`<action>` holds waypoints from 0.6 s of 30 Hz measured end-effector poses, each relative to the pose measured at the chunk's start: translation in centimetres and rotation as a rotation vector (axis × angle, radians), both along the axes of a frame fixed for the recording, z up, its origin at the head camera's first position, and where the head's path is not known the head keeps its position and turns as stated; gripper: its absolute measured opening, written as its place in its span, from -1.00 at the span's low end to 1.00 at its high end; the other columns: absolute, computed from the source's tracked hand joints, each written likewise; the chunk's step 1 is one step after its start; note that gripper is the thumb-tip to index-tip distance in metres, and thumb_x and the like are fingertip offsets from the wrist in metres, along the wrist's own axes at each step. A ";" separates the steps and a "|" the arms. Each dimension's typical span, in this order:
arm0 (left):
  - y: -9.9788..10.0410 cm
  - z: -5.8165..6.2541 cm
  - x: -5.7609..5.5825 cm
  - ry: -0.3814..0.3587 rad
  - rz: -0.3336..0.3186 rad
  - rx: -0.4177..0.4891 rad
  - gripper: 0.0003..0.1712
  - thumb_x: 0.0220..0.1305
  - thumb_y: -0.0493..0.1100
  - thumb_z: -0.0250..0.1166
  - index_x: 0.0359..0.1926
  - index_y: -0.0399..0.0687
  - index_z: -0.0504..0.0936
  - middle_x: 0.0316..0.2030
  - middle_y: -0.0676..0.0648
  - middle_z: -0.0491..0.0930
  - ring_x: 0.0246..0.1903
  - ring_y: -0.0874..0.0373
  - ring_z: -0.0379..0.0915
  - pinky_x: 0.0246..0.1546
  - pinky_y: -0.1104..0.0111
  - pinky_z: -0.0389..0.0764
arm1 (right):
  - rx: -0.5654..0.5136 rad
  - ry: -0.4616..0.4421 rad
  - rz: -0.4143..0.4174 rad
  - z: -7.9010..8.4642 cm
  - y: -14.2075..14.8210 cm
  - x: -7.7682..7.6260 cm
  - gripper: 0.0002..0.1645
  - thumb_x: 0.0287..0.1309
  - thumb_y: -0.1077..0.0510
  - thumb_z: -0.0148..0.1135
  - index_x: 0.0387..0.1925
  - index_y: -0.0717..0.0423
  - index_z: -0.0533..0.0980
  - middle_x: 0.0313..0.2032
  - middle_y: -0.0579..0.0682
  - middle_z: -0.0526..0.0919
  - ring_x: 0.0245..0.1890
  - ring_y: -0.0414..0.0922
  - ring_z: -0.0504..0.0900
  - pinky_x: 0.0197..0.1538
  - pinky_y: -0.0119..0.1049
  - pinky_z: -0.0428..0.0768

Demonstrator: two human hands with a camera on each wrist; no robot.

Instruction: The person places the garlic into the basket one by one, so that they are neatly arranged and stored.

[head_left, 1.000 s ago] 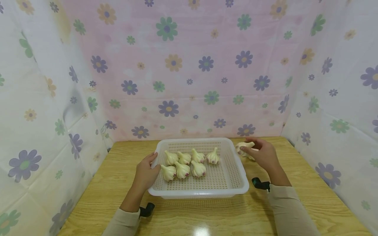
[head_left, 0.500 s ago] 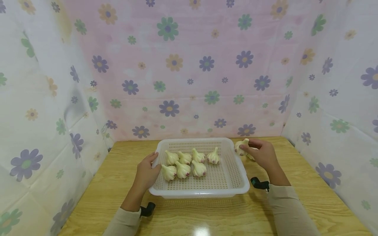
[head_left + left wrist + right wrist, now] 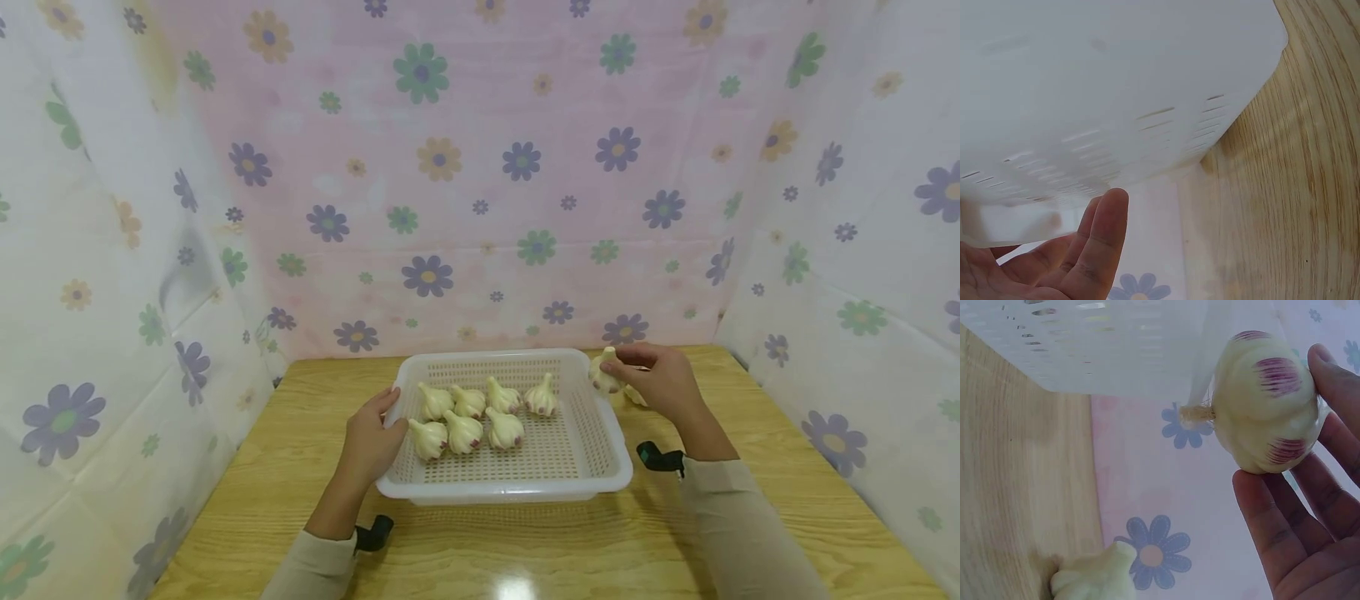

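In the head view a white plastic basket (image 3: 504,493) stands on the table, with several garlic bulbs in two rows toward its left, such as a front bulb (image 3: 506,428). My left hand (image 3: 372,440) grips the basket's left rim, thumb on top and fingers (image 3: 1100,244) against the outer wall. Thumb and fingertips of my right hand (image 3: 666,382) pinch another garlic bulb (image 3: 1266,403), pale with purple streaks. It is raised at the basket's right rim, stem up in the head view. A further garlic bulb (image 3: 636,396) lies on the table, partly hidden behind the right hand.
The wood-grain table (image 3: 315,467) extends around the basket. Flower-patterned cloth (image 3: 480,208) encloses the back and both sides. A black wrist mount (image 3: 660,457) sits under the right wrist, and a similar mount (image 3: 373,533) is by the left sleeve.
My right hand has shifted slightly left toward the basket rim, turning its garlic bulb from stem pointing right to stem up. The left hand and the basket stay in place.
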State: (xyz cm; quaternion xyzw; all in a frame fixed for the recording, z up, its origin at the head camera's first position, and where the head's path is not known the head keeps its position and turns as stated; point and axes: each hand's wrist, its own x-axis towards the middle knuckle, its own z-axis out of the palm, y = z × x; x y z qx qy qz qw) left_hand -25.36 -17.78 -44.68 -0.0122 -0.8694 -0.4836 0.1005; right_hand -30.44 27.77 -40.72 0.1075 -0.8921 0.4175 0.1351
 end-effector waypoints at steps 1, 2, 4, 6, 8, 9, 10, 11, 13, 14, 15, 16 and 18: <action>0.0 0.0 0.0 0.000 -0.002 0.001 -0.30 0.33 -0.25 0.20 0.48 -0.23 0.38 0.53 -0.24 0.28 0.32 -0.31 0.46 0.10 0.01 0.68 | -0.001 -0.002 0.003 0.2 -0.1 0.0 -0.27 0.22 -0.32 0.38 0.21 0.09 0.65 0.24 0.17 0.64 0.15 0.19 0.67 0.05 0.10 0.72; 0.0 0.0 0.0 0.001 -0.002 0.001 -0.30 0.33 -0.24 0.20 0.48 -0.23 0.38 0.53 -0.24 0.28 0.32 -0.31 0.46 0.10 0.01 0.68 | -0.001 -0.001 0.003 0.3 -0.2 -0.1 -0.29 0.21 -0.32 0.38 0.20 0.06 0.66 0.22 0.15 0.66 0.13 0.18 0.69 0.04 0.09 0.73; 0.0 0.1 0.1 0.002 -0.003 0.005 -0.30 0.33 -0.25 0.20 0.48 -0.23 0.38 0.53 -0.23 0.28 0.32 -0.31 0.46 0.09 0.02 0.69 | 0.001 0.001 0.002 0.5 -0.3 -0.1 -0.31 0.21 -0.33 0.37 0.19 0.03 0.66 0.19 0.12 0.69 0.12 0.15 0.69 0.04 0.09 0.73; 0.1 0.1 0.1 0.004 -0.002 0.007 -0.30 0.33 -0.25 0.20 0.48 -0.23 0.38 0.53 -0.23 0.28 0.32 -0.31 0.47 0.07 0.03 0.70 | 0.004 0.012 0.002 0.8 -0.6 -0.2 -0.32 0.21 -0.34 0.36 0.18 0.01 0.67 0.16 0.10 0.71 0.10 0.13 0.70 0.03 0.08 0.73; 0.1 0.1 0.1 0.006 -0.001 0.010 -0.30 0.32 -0.25 0.20 0.48 -0.23 0.38 0.52 -0.23 0.29 0.30 -0.30 0.48 0.05 0.05 0.72 | -0.003 0.021 0.006 1.1 -0.9 -0.2 -0.32 0.21 -0.33 0.38 0.16 0.03 0.68 0.15 0.11 0.71 0.11 0.13 0.69 0.03 0.09 0.73; 0.1 0.0 0.1 0.006 0.000 0.012 -0.30 0.32 -0.25 0.20 0.48 -0.23 0.38 0.52 -0.23 0.29 0.30 -0.30 0.49 0.04 0.06 0.72 | -0.005 0.023 0.012 1.3 -1.1 -0.2 -0.33 0.21 -0.32 0.38 0.16 0.04 0.68 0.15 0.12 0.71 0.11 0.13 0.69 0.04 0.10 0.72; 0.1 0.0 0.1 0.006 0.000 0.014 -0.30 0.32 -0.25 0.20 0.48 -0.23 0.38 0.52 -0.23 0.29 0.29 -0.30 0.50 0.03 0.07 0.73 | -0.003 0.026 0.020 1.4 -1.4 -0.2 -0.33 0.22 -0.31 0.38 0.15 0.06 0.69 0.15 0.13 0.71 0.11 0.14 0.69 0.04 0.09 0.73; 0.1 0.0 0.1 0.006 0.002 0.013 -0.30 0.32 -0.25 0.20 0.48 -0.23 0.38 0.52 -0.24 0.30 0.28 -0.29 0.51 0.02 0.08 0.73 | -0.001 0.027 0.031 1.5 -1.6 -0.3 -0.34 0.22 -0.29 0.39 0.15 0.07 0.69 0.16 0.13 0.70 0.11 0.14 0.69 0.04 0.09 0.73; 0.1 -0.1 0.0 0.006 0.004 0.015 -0.30 0.32 -0.25 0.21 0.48 -0.23 0.39 0.51 -0.24 0.30 0.27 -0.28 0.53 0.01 0.10 0.74 | 0.008 0.025 0.049 1.7 -2.0 -0.5 -0.35 0.22 -0.28 0.40 0.14 0.08 0.69 0.18 0.13 0.69 0.14 0.14 0.67 0.06 0.10 0.72; 0.1 -0.1 0.0 0.006 0.004 0.017 -0.30 0.32 -0.25 0.21 0.48 -0.23 0.39 0.51 -0.24 0.30 0.26 -0.28 0.53 0.01 0.10 0.74 | 0.015 0.023 0.058 1.8 -2.2 -0.6 -0.36 0.21 -0.28 0.40 0.13 0.07 0.70 0.18 0.13 0.69 0.15 0.13 0.66 0.07 0.10 0.71; 0.1 -0.1 0.0 0.006 0.005 0.017 -0.30 0.32 -0.25 0.21 0.48 -0.23 0.39 0.51 -0.24 0.30 0.26 -0.28 0.53 0.01 0.10 0.74 | 0.025 0.023 0.067 1.9 -2.4 -0.7 -0.37 0.21 -0.28 0.41 0.13 0.06 0.70 0.18 0.12 0.69 0.14 0.13 0.66 0.07 0.10 0.71; 0.1 -0.1 0.0 0.007 0.005 0.016 -0.30 0.32 -0.25 0.21 0.48 -0.23 0.39 0.51 -0.25 0.30 0.26 -0.28 0.54 0.01 0.10 0.74 | 0.036 0.024 0.075 1.9 -2.5 -0.8 -0.37 0.20 -0.28 0.41 0.12 0.05 0.71 0.18 0.11 0.69 0.14 0.12 0.66 0.07 0.10 0.71; 0.1 -0.1 0.0 0.008 0.004 0.019 -0.30 0.32 -0.25 0.21 0.48 -0.24 0.39 0.51 -0.25 0.30 0.26 -0.28 0.53 0.01 0.10 0.74 | 0.051 0.015 0.089 2.0 -2.6 -1.1 -0.38 0.19 -0.29 0.42 0.11 0.02 0.71 0.16 0.11 0.70 0.11 0.12 0.68 0.05 0.10 0.72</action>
